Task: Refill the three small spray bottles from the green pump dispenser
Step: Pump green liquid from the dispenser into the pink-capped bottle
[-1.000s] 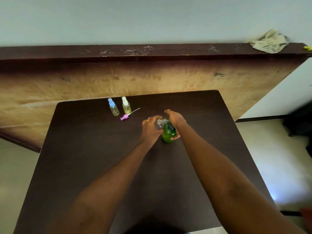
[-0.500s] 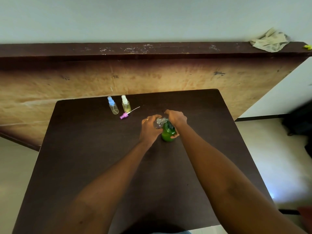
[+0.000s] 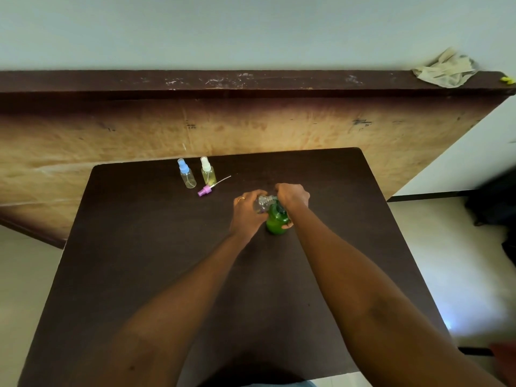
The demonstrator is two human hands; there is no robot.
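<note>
1. Head view: the left hand (image 3: 247, 212) is curled round a small clear bottle (image 3: 262, 203). It holds the uncapped bottle tilted, with the mouth up against the spout of the green dispenser (image 3: 276, 224).
2. The right hand (image 3: 293, 195) is closed over the pump head, thumb against the dispenser's side. The dispenser stands near the middle of the desk (image 3: 139, 247).
3. To fill well, I would keep the narrow mouth tight under the spout and press in short, full strokes. The thumb should brace the body so the dispenser does not tip, since a narrow neck makes drips easy to miss.
4. The held bottle glints and its level cannot be read. The dispenser is translucent green with a dark collar.
5. The blue-capped bottle (image 3: 187, 178) and white-capped bottle (image 3: 208, 175) stand side by side at the far left, well apart from the hands. The white-capped one shows yellowish liquid.
6. A pink sprayer (image 3: 206, 189) with its tube lies just in front of them, probably the held bottle's top.
</note>
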